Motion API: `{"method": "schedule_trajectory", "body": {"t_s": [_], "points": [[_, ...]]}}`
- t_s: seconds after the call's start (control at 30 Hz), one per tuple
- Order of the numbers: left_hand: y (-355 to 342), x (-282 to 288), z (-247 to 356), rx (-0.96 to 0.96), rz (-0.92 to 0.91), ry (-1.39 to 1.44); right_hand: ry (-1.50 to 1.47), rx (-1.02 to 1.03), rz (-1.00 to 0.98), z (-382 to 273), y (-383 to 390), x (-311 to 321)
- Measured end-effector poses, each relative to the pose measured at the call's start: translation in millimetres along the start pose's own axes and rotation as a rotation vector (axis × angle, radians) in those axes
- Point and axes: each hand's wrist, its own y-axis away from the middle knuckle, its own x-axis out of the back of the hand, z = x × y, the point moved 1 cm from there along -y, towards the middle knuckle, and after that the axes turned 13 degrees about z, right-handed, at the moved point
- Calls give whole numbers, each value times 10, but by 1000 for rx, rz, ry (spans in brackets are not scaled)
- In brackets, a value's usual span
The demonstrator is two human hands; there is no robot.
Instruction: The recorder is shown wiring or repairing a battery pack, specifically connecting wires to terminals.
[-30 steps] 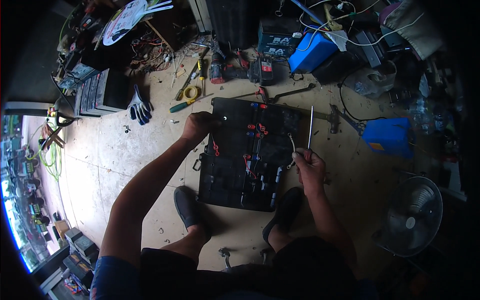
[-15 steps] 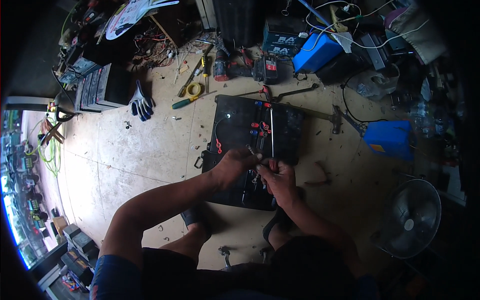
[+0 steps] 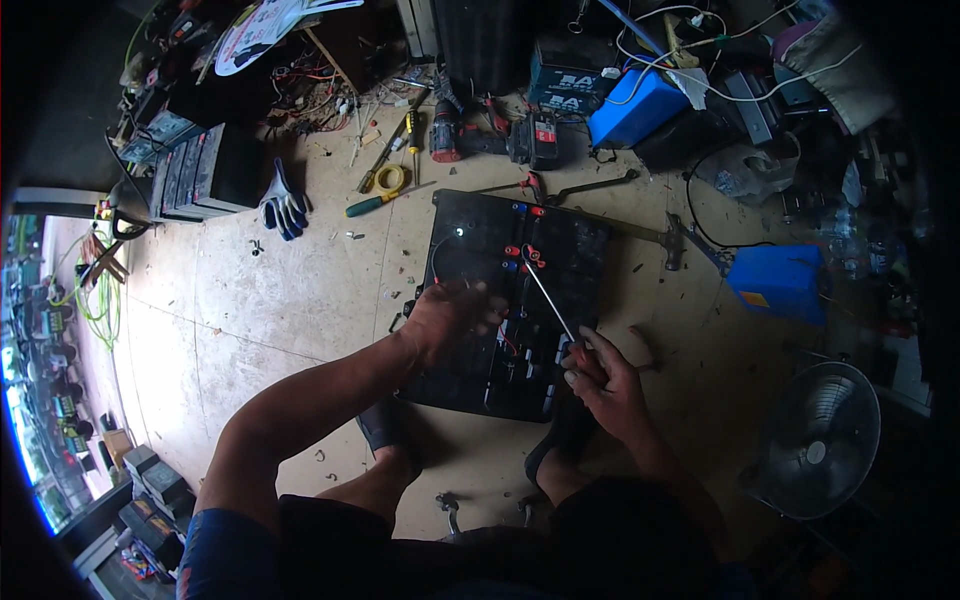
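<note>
My right hand (image 3: pixel 608 385) grips the red handle of a screwdriver (image 3: pixel 552 300). Its long bright shaft slants up and left across a black battery case (image 3: pixel 570 235), the tip by a red-capped terminal (image 3: pixel 531 256) near the middle. Over the case's left half is my left hand (image 3: pixel 445 318), its fingers smeared by motion, so whether they hold anything is unclear. A thin dark cable (image 3: pixel 437 258) curves down behind that hand, which hides its end. Red and blue terminal caps run along the middle, with a thin red wire (image 3: pixel 508 342) below them.
Beyond the case lie a cordless drill (image 3: pixel 445 135), a spanner (image 3: pixel 595 184), a yellow tape roll (image 3: pixel 389 180) and a green-handled screwdriver (image 3: pixel 365 207). A hammer (image 3: pixel 672 240) and blue box (image 3: pixel 775 280) lie right, above a fan (image 3: pixel 815 440). A glove (image 3: pixel 283 205) lies left.
My hands have moved apart from the middle of the case. The left went leftward; the right went right and down, tilting the screwdriver from upright to slanting. The cable's red end is now hidden.
</note>
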Motion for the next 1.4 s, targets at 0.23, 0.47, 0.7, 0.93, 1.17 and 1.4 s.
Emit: {"method": "schedule_trajectory", "body": {"t_s": [0.23, 0.47, 0.7, 0.93, 1.17, 1.4], "points": [[-110, 73, -167, -89, 58, -275, -16, 49, -56, 44, 71, 39], [-117, 76, -67, 19, -27, -226, 5, 62, -43, -42, 108, 29], [-168, 29, -83, -38, -121, -82, 57, 133, -89, -80, 152, 14], [-151, -71, -81, 12, -106, 149, 100, 151, -70, -59, 133, -27], [-126, -44, -46, 3, -113, 58, 135, 253, -58, -27, 116, -21], [-111, -57, -81, -127, -43, -112, 173, 315, -84, -66, 25, 71]]}}
